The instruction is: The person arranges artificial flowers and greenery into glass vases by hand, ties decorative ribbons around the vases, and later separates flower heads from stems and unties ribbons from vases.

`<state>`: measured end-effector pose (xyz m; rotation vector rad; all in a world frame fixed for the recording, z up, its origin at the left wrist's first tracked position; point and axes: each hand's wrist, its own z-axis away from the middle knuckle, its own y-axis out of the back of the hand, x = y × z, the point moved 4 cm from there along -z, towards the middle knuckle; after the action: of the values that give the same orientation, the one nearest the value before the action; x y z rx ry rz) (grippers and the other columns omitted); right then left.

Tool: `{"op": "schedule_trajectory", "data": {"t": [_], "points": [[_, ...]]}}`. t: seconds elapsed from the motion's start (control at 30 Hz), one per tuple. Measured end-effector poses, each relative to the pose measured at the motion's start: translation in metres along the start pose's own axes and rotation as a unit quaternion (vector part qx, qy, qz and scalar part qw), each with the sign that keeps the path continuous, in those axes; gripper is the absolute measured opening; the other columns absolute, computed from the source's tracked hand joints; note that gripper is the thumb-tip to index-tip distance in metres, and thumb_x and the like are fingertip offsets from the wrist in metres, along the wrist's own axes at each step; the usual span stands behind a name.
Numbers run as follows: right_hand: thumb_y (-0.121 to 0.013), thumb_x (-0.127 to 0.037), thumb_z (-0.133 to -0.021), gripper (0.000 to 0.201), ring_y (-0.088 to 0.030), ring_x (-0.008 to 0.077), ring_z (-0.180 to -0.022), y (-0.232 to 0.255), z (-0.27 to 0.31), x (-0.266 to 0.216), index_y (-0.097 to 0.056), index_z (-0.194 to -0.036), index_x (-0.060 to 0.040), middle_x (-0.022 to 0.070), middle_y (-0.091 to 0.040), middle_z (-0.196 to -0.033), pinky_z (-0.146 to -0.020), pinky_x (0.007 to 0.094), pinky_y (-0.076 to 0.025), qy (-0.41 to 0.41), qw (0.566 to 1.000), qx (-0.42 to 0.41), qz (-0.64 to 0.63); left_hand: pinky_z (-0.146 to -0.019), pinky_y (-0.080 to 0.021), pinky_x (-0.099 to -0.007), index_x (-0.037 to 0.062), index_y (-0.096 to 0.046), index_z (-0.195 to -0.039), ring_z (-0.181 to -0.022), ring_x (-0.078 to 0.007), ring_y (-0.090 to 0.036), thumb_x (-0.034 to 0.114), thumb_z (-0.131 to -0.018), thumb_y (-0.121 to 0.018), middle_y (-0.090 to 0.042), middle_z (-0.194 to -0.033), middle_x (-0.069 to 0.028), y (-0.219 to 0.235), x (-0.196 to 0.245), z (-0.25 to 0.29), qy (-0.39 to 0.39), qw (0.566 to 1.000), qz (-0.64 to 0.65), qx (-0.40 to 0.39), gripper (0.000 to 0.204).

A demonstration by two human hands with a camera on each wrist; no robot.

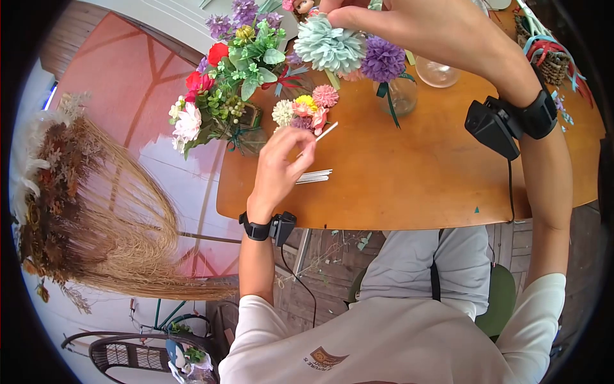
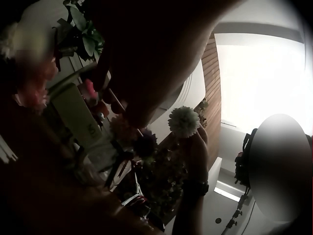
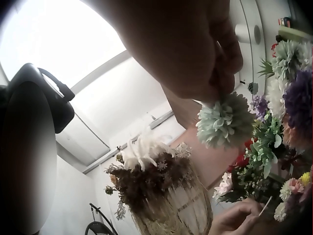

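My left hand [image 1: 280, 165] pinches a thin white stick [image 1: 327, 132] between thumb and fingers, over the near left part of the wooden table. Its free end points up and to the right. Higher up, at the top of the head view, my right hand [image 1: 409, 25] holds a pale green pom-pom flower head [image 1: 329, 45] with its fingertips. In the right wrist view that flower head [image 3: 225, 122] hangs below the fingers, petals outward. Several more white sticks [image 1: 313, 176] lie together beside my left hand. Small pink, yellow and cream flower heads [image 1: 304, 110] are just beyond it.
A purple pom-pom flower [image 1: 384, 59] stands in a glass vase [image 1: 403, 96] with a green ribbon. Bouquets with red flowers [image 1: 199, 82] crowd the table's left side. A clear round glass [image 1: 438, 73] stands behind. A large dried-grass arrangement [image 1: 102, 205] is off to the left.
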<state>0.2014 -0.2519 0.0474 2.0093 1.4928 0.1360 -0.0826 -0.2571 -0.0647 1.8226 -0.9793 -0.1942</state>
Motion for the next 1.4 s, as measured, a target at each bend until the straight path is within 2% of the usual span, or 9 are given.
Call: {"op": "schedule_trajectory", "data": {"t": [0.17,0.6,0.7,0.87,1.1,1.17,1.27,1.33,1.4], "points": [[-0.058,-0.011,-0.094,0.018,-0.066,0.0311,-0.074,-0.004,0.002,0.0,-0.065,-0.092,0.0057,0.0172,-0.069,-0.084,-0.072,0.0406,-0.051,-0.029,0.999,-0.037,-0.02,-0.082,-0.052,-0.0377,-0.0014,-0.066,-0.095,-0.094,-0.031,-0.064,0.007,-0.091,-0.068,-0.066,-0.097,-0.012,-0.021,-0.05,0.026,0.012,0.988,-0.078,-0.133,0.01],[-0.06,-0.013,-0.094,0.018,-0.067,0.0328,-0.076,-0.017,-0.005,-0.003,-0.065,-0.092,0.0048,0.019,-0.067,-0.082,-0.073,0.041,-0.051,-0.046,0.995,-0.085,-0.007,-0.081,-0.052,-0.0359,0.0001,-0.072,-0.1,-0.093,-0.0271,-0.065,0.004,-0.09,-0.068,-0.066,-0.098,-0.0104,-0.017,-0.058,0.056,0.087,0.981,-0.016,-0.171,0.011],[-0.06,-0.013,-0.094,0.018,-0.068,0.0332,-0.079,-0.016,-0.004,-0.007,-0.066,-0.093,0.0046,0.0191,-0.068,-0.083,-0.074,0.0411,-0.052,-0.143,0.982,-0.121,0.024,-0.081,-0.052,-0.0357,0.0,-0.072,-0.1,-0.093,-0.0264,-0.065,0.005,-0.09,-0.068,-0.066,-0.098,-0.0102,-0.016,-0.055,0.058,0.101,0.977,-0.014,-0.186,0.012],[-0.06,-0.013,-0.094,0.02,-0.068,0.0335,-0.081,-0.022,0.003,0.0,-0.068,-0.095,0.0051,0.0187,-0.071,-0.086,-0.077,0.0414,-0.053,-0.015,0.998,-0.06,0.03,-0.078,-0.051,-0.0361,0.0009,-0.072,-0.102,-0.088,-0.027,-0.064,0.011,-0.089,-0.072,-0.065,-0.099,-0.0092,-0.013,-0.045,0.058,0.101,0.976,0.009,-0.191,0.016],[-0.06,-0.013,-0.094,0.02,-0.069,0.0325,-0.078,-0.017,0.009,-0.015,-0.068,-0.095,0.0059,0.0188,-0.071,-0.085,-0.075,0.0401,-0.054,0.004,0.997,-0.065,0.042,-0.081,-0.052,-0.0363,0.0007,-0.072,-0.102,-0.092,-0.0273,-0.065,0.015,-0.085,-0.078,-0.065,-0.102,-0.0095,-0.013,-0.051,0.058,0.131,0.968,0.029,-0.21,0.023],[-0.06,-0.013,-0.094,0.021,-0.069,0.0314,-0.075,-0.027,0.002,0.001,-0.069,-0.095,0.0057,0.0187,-0.071,-0.083,-0.073,0.0392,-0.054,-0.062,0.993,-0.104,-0.015,-0.085,-0.053,-0.0352,0.0011,-0.07,-0.108,-0.095,-0.0247,-0.066,0.015,-0.084,-0.078,-0.066,-0.107,-0.0098,-0.01,-0.045,0.053,0.089,0.976,0.014,-0.198,0.029],[-0.06,-0.014,-0.094,0.021,-0.069,0.0306,-0.074,-0.033,0.002,-0.001,-0.069,-0.096,0.0053,0.0182,-0.07,-0.08,-0.071,0.0389,-0.054,-0.06,0.989,-0.135,-0.024,-0.093,-0.051,-0.0338,0.0022,-0.068,-0.116,-0.105,-0.0203,-0.065,0.012,-0.08,-0.081,-0.068,-0.112,-0.0081,-0.001,-0.034,0.035,0.085,0.988,0.063,-0.114,0.039],[-0.06,-0.014,-0.094,0.021,-0.068,0.0305,-0.072,-0.036,0.0,-0.002,-0.069,-0.096,0.0049,0.0174,-0.07,-0.078,-0.069,0.0388,-0.054,-0.027,0.989,-0.141,-0.023,-0.096,-0.051,-0.036,0.002,-0.058,-0.134,-0.11,-0.0198,-0.064,0.01,-0.081,-0.081,-0.066,-0.118,-0.009,0.002,-0.029,0.022,0.087,0.985,0.094,-0.112,0.058],[-0.06,-0.015,-0.094,0.022,-0.067,0.0309,-0.07,-0.032,-0.004,-0.017,-0.069,-0.096,0.0044,0.0169,-0.069,-0.076,-0.067,0.039,-0.053,-0.116,0.966,-0.23,0.008,-0.092,-0.053,-0.0354,0.0022,-0.045,-0.146,-0.11,-0.0203,-0.063,0.005,-0.082,-0.08,-0.056,-0.136,-0.0118,0.005,-0.003,0.0,0.068,0.946,0.317,-0.02,0.073]]}}
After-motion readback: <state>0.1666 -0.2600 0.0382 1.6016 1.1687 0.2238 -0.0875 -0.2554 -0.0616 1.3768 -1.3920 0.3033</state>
